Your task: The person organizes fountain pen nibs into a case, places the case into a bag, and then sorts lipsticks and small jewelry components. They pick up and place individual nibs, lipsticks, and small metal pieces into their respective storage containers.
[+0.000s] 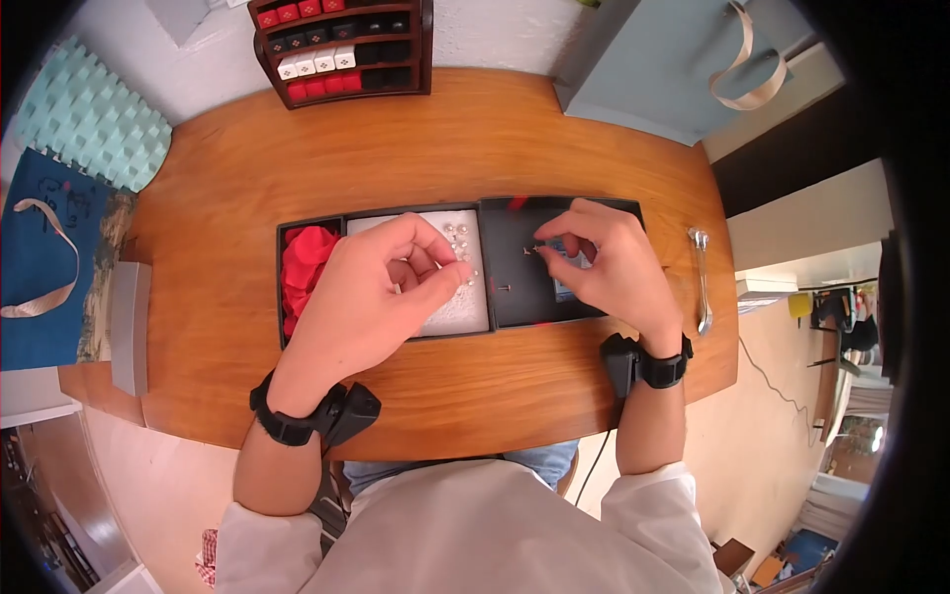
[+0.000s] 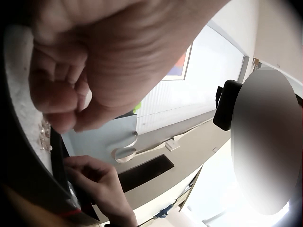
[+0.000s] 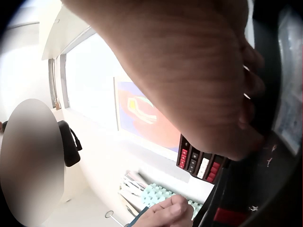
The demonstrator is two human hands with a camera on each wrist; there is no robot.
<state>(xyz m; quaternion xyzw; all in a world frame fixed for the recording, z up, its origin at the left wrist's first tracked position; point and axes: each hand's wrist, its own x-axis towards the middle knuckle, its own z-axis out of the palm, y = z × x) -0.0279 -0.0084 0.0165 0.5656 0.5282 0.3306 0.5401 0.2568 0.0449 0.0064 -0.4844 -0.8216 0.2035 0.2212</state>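
A long black box [image 1: 406,337] lies open on the table. My left hand [image 1: 381,282] is over its white foam insert [image 1: 411,220], thumb and fingertips pinched together at a small pearl stud [image 1: 471,280]. More pearl studs [image 1: 456,230] sit in rows on the foam just beyond these fingers. Over the black right part [image 1: 510,223] of the box, my right hand [image 1: 618,262] pinches a tiny metal piece [image 1: 536,248] between thumb and index finger. Small metal pieces [image 1: 506,288] lie on the black surface near it. A clear packet [image 1: 564,289] is partly hidden under the right hand.
Crumpled red cloth [image 1: 307,257] fills the box's left compartment. A silver wrench-like tool [image 1: 703,282] lies to the right. A wooden rack of dice-like blocks [image 1: 341,49] stands at the back. A blue-grey gift bag [image 1: 653,79] is at the back right, a darker blue bag [image 1: 49,247] at the left.
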